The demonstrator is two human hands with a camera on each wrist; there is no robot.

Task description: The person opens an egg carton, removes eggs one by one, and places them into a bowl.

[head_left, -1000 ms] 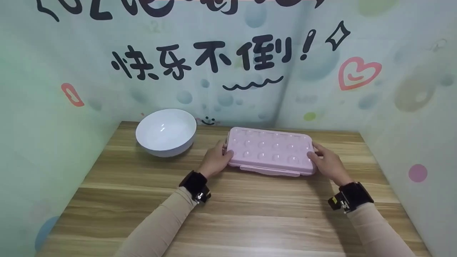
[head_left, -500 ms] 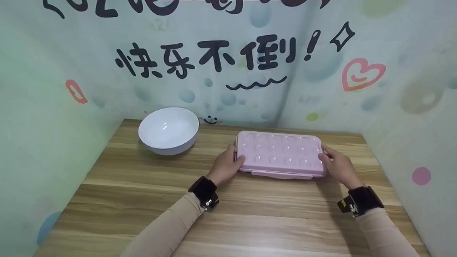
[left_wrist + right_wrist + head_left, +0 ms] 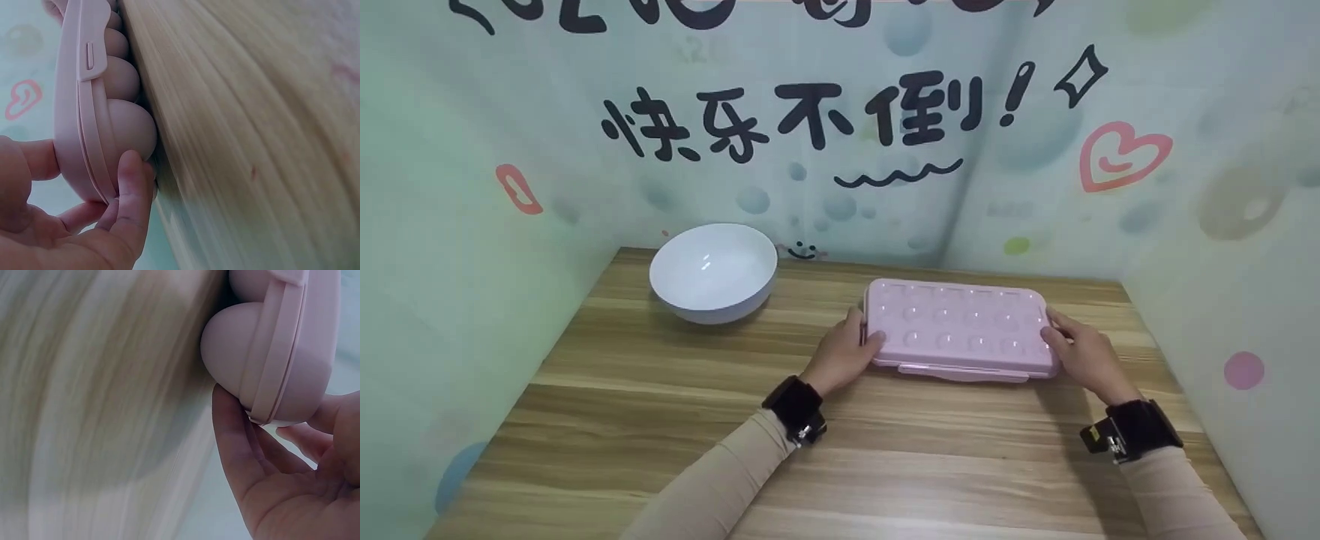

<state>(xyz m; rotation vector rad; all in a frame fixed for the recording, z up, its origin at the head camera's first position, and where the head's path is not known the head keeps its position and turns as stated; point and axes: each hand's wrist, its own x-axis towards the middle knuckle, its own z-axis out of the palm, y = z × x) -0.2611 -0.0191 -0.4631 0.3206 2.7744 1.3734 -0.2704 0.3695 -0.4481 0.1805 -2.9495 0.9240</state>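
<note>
A pink lidded egg box (image 3: 960, 330) with rows of round bumps on its lid lies lengthwise between both hands in the head view. The left hand (image 3: 844, 352) grips its left end, thumb on the lid and fingers at the side and beneath. At the other end the right hand (image 3: 1086, 356) holds it the same way. Rounded cups (image 3: 126, 126) bulge from the underside in the left wrist view, beside a front clasp (image 3: 93, 53). In the right wrist view, fingers (image 3: 233, 439) reach under an end cup. Whether the box touches the table is hard to tell. Its contents are hidden.
A white bowl (image 3: 712, 274) stands at the back left of the wooden table (image 3: 660, 420). Behind the table hangs a printed cloth wall (image 3: 810, 210), with similar panels on the left and right sides.
Both hands have moved the egg box to the right and slightly toward the person. The bowl stays in its place, and the view has shifted a little.
</note>
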